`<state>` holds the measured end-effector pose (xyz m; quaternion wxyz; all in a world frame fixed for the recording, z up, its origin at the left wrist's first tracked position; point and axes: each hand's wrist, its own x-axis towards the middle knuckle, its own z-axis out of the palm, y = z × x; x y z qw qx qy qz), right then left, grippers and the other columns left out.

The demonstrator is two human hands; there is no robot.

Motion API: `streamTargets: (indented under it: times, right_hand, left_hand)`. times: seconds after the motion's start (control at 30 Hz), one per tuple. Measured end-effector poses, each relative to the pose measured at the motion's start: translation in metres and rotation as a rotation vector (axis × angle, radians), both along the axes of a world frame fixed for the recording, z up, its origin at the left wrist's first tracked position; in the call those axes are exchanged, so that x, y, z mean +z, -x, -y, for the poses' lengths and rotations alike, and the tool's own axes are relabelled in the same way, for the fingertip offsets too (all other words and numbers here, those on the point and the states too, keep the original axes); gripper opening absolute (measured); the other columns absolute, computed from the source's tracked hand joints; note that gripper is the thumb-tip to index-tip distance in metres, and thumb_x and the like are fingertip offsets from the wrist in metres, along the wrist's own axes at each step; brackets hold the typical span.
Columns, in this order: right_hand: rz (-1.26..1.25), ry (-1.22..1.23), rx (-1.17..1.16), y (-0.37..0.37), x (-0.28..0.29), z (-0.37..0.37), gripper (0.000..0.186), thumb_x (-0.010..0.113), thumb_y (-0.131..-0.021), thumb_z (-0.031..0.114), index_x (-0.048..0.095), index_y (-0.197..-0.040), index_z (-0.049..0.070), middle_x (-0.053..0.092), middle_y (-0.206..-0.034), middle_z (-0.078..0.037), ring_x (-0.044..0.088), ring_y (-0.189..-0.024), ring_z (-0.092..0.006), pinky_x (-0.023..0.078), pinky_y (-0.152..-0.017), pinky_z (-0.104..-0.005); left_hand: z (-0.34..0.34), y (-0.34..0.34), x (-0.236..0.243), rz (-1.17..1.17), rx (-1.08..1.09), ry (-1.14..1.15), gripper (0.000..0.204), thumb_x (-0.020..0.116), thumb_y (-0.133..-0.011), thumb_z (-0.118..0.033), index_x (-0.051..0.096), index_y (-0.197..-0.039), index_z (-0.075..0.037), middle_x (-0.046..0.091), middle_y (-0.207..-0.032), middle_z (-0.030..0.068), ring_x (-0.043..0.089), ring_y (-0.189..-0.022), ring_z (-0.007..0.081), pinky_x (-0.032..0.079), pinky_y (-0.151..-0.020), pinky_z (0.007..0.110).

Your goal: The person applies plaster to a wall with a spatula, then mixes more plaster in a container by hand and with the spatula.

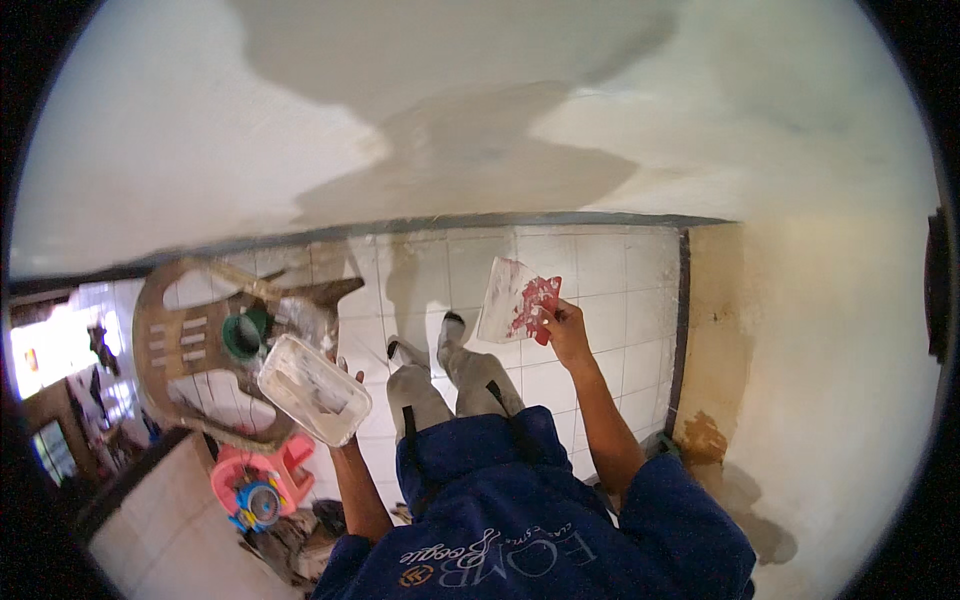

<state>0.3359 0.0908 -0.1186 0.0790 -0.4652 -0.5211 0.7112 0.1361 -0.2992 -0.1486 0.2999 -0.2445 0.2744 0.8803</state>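
Observation:
My left hand [345,366] supports a white rectangular plastic tub [350,432] from beneath; most of the hand is hidden under it. Whitish paste coats the inside of the tub, and something darker lies in it that I cannot make out. Out to the right, my right hand [568,337] grips a wide putty spreader [505,300] by its red, paste-smeared edge. The spreader's pale blade points left, apart from the tub and from the wall [480,150].
A brown plastic chair [157,345] stands at the left, with a green container [243,334] on it. Behind it are a pink plastic chair [228,478] and a blue round object [262,505]. White floor tiles [600,262] meet walls ahead and at right.

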Motion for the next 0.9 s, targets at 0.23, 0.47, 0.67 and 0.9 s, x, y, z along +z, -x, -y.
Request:
streamTargets:
  times: [0.23,0.47,0.67,0.9]
  right_hand:
    - [-0.099,0.209,0.2,0.108,-0.069,0.025,0.009,0.063,-0.084,0.003,0.064,-0.092,0.0,0.063,-0.081,-0.003,0.057,-0.067,-0.0094,0.047,-0.062,-0.025]
    - [0.015,0.301,0.451,0.219,-0.181,0.072,0.009,0.056,-0.085,0.002,0.062,-0.092,0.002,0.063,-0.084,-0.001,0.057,-0.074,-0.0096,0.048,-0.069,-0.0258]
    - [0.08,0.22,0.54,0.317,-0.252,0.199,0.012,0.056,-0.087,0.006,0.064,-0.095,0.001,0.064,-0.086,-0.002,0.057,-0.069,-0.0074,0.045,-0.061,-0.0224]
    - [-0.016,-0.305,0.867,0.395,-0.306,0.354,0.009,0.062,-0.081,0.009,0.062,-0.081,0.0,0.059,-0.067,-0.008,0.058,-0.06,-0.0181,0.044,-0.056,-0.0311]
  left_hand:
    - [0.071,0.013,-0.041,-0.163,0.256,-0.302,0.107,0.067,-0.067,-0.067,0.011,-0.149,-0.025,0.002,-0.155,0.0129,0.006,-0.142,0.036,0.008,-0.101,0.076]
    - [0.134,0.018,-0.102,-0.143,0.552,0.448,0.082,0.059,-0.075,-0.057,0.032,-0.137,-0.009,0.035,-0.132,0.014,0.037,-0.122,0.0297,0.033,-0.096,0.053]
    - [0.21,0.003,-0.2,0.036,0.578,0.56,0.059,0.049,-0.085,-0.048,0.049,-0.122,-0.001,0.06,-0.099,0.0114,0.059,-0.089,0.0229,0.049,-0.079,0.036]
    - [0.229,0.002,-0.232,0.185,0.534,0.455,0.048,0.039,-0.095,-0.043,0.05,-0.121,-0.004,0.061,-0.093,0.0103,0.06,-0.082,0.0227,0.051,-0.073,0.036]
